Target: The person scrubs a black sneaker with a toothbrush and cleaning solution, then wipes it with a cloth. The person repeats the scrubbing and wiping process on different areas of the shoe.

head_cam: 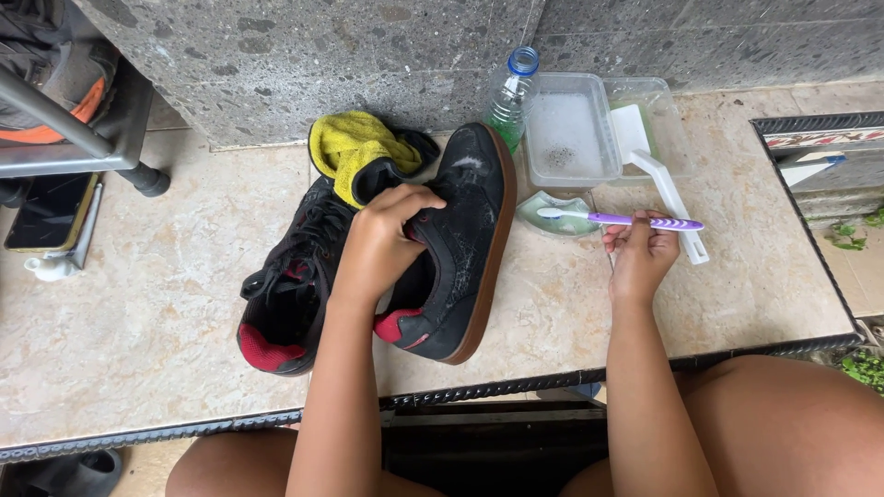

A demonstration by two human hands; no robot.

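black suede shoe with brown rubber sole, soapy, gripped by our left hand; our right hand pinches a purple toothbrush over a green dish, beside a clear plastic tub.

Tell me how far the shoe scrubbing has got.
Done: suds streak the black shoe held tilted by the left hand. In hand: the right hand dips the purple toothbrush into the green dish. Left: the second shoe shows no suds.

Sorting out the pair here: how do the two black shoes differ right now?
The held shoe is tipped on its side, brown sole showing, streaked with white suds, gripped by the left hand. The other shoe lies flat beside it, untouched, looking dry, laces up. Both are black with red lining.
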